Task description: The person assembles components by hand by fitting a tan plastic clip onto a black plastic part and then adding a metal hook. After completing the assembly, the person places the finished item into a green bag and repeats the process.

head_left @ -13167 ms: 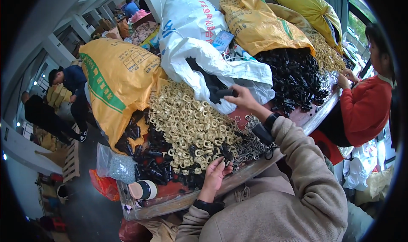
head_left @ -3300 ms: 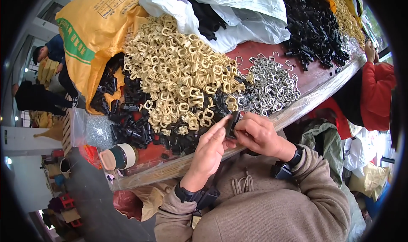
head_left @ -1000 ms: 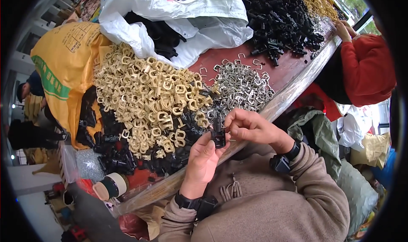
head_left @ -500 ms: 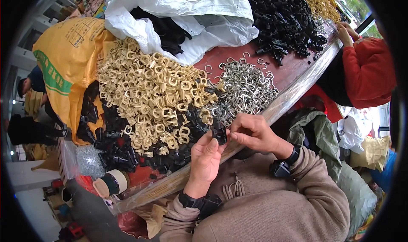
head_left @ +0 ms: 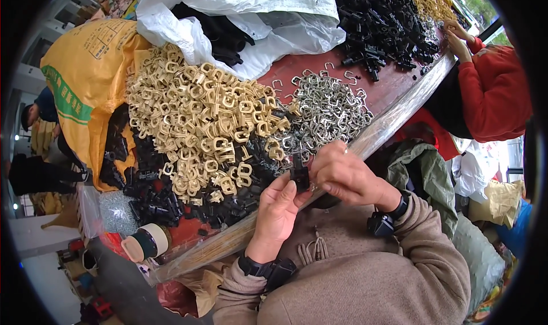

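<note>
Between the thumb and fingers of my left hand [head_left: 275,209] is a small black plastic part [head_left: 300,179], held upright over the wooden table edge. Close beside it on the right is my right hand [head_left: 347,175], its fingers curled and pressed together; whatever they hold is hidden. Just beyond my hands lies a heap of bent silver metal clips [head_left: 328,111]. To its left spreads a large pile of cream-coloured plastic loops [head_left: 200,119], with loose black plastic parts [head_left: 157,202] along its near side.
A yellow woven sack [head_left: 85,56] and a white sack [head_left: 257,16] with black pieces stand behind the piles. At the near left is a tape roll [head_left: 153,240]. A wooden edge [head_left: 228,240] borders the red table. Another person's hands [head_left: 456,36] work at the far right.
My right hand has lifted and turned, its knuckles now higher and its fingers more curled beside the black part. The left hand keeps its hold, shifting slightly.
</note>
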### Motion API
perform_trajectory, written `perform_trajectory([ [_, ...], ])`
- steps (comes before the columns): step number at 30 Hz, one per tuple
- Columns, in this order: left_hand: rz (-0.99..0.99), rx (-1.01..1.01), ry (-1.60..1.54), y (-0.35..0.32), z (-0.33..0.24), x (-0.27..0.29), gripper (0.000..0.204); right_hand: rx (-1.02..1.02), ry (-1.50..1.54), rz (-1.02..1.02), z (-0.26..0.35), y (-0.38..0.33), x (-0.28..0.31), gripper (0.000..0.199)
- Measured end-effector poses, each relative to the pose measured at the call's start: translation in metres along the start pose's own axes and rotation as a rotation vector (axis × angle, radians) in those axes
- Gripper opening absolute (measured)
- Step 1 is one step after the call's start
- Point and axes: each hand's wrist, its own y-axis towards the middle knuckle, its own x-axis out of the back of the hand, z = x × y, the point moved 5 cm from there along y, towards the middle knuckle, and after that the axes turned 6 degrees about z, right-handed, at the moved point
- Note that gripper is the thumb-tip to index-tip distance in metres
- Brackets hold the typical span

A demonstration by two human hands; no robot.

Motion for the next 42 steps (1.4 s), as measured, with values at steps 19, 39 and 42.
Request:
perform_trajectory([
  [19, -0.014, 0.085, 0.031, -0.002, 0.004, 0.0, 0.028, -0.146, -0.033, -0.085, -0.003, -0.006, -0.011, 0.008],
  [39, -0.055, 0.147, 0.127, -0.001, 0.007, 0.0, 0.031, 0.028, -0.481, 0.034, 0.015, -0.006, -0.015, 0.022],
  [42, -0.062, 0.135, 0.123, -0.001, 0.006, -0.001, 0.029, 0.039, -0.49, 0.065, 0.016, -0.004, -0.014, 0.022],
])
